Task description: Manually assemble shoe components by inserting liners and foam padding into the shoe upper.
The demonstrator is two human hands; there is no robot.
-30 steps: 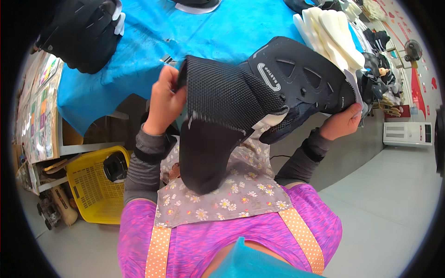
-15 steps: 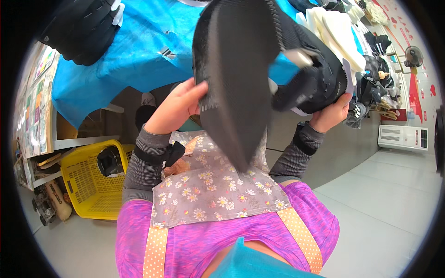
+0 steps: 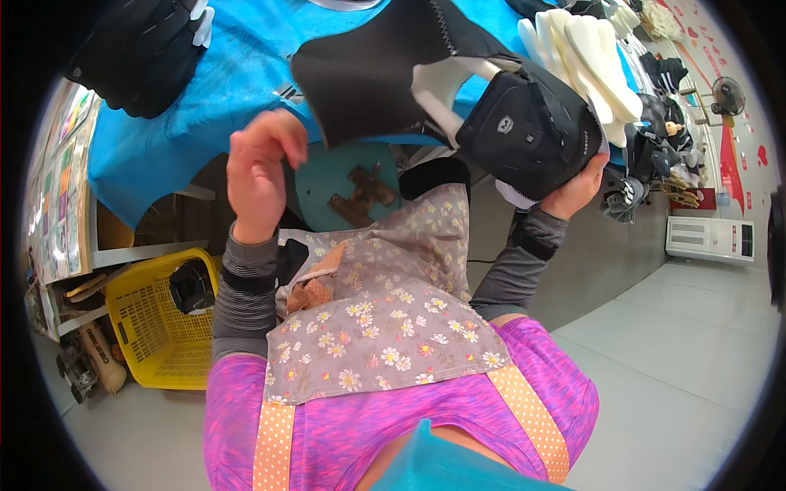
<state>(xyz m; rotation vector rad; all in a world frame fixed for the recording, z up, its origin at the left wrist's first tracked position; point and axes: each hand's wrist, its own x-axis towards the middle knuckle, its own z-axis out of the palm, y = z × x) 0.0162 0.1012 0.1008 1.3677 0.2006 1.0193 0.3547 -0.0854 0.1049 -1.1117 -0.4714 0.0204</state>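
Note:
My right hand (image 3: 575,186) grips the lower right rim of a black padded fabric piece (image 3: 524,131), its thumb and fingers at the pale lining edge. The piece has a rounded, cap-like part with a small light emblem. A wide black flap (image 3: 368,69) spreads from it to the left, with zigzag stitching along a seam. White lining (image 3: 442,102) shows around the opening between the two parts. To the left of the flap, apart from it, my left hand (image 3: 262,172) is raised with bent fingers, slightly blurred, and nothing shows in it.
A blue-covered table (image 3: 155,155) stands ahead, with stacked black pieces (image 3: 143,57) at far left and white foam pieces (image 3: 581,65) at right. A yellow basket (image 3: 155,327) with a black item sits at lower left. A teal stool (image 3: 315,188) stands under the table's edge.
My left hand has let go of the flap and moved up and left. The flap has swung up and left from in front of my lap, uncovering the stool.

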